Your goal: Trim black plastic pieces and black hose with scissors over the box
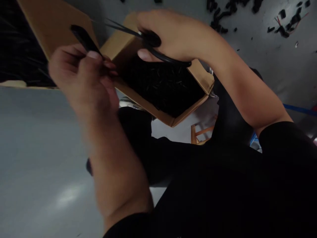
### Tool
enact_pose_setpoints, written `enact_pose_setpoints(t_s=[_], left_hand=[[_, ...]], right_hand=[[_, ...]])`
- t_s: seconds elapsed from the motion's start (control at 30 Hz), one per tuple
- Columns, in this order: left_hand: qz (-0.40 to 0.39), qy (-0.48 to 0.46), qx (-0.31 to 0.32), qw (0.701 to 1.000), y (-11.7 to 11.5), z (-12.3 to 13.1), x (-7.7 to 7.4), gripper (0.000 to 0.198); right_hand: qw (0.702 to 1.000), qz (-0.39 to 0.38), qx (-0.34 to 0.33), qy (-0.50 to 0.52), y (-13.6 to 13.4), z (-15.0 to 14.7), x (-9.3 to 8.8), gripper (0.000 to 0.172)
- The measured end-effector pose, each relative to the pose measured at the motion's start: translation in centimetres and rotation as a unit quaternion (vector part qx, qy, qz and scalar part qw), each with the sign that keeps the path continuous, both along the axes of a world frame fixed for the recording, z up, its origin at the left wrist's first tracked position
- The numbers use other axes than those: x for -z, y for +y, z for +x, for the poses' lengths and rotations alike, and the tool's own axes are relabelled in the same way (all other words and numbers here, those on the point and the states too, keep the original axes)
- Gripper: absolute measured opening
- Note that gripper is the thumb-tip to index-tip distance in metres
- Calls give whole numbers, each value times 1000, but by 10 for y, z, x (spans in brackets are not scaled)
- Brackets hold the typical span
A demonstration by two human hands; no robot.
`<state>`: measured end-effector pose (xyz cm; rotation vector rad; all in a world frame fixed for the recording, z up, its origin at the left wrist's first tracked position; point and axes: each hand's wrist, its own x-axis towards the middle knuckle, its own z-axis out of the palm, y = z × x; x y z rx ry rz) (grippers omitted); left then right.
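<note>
My left hand [85, 74] pinches a black strip or tube [85, 38] between thumb and fingers, its free end pointing up and left. What kind of part it is I cannot make out for certain. In my right hand [165, 33] is a pair of scissors [168, 59] with black handles, the thin blades pointing left toward the strip but apart from it. Below both hands stands an open cardboard box [198, 77] holding many small black pieces. My left fingers are beside that box's left edge.
At the upper left, another cardboard box [56, 23] holds long black material. Black scraps [225, 13] and a piece with red wires [282, 29] lie on the grey floor [44, 138]. A wooden stool [194, 134] shows below the box, near my dark-clothed legs.
</note>
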<state>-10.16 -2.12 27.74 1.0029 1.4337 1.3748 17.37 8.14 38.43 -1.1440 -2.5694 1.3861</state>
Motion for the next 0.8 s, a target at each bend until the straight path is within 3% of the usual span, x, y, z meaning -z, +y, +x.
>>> enact_pose_setpoints(t_s=[0.07,0.17,0.33,0.47,0.8], left_hand=[[21,-78,-38,996,-6,10,-5,25],[9,-142,-23,990,-5,20,-3,30],[-69,-107,32,991,2,23,-2,42],[-69,-121,19,990,3,26,-6,49],[-119,-122,-3,985,0,42,-18,46]], right_hand=[[998,-9,-34,-58,-4,-4,-7,46],[995,-31,-46,-79,-11,-10,-15,50],[997,-36,-32,-55,-8,-15,3,42],[998,-35,-47,-27,-3,-17,17,45],[997,-23,-71,-11,-3,-20,17,48]])
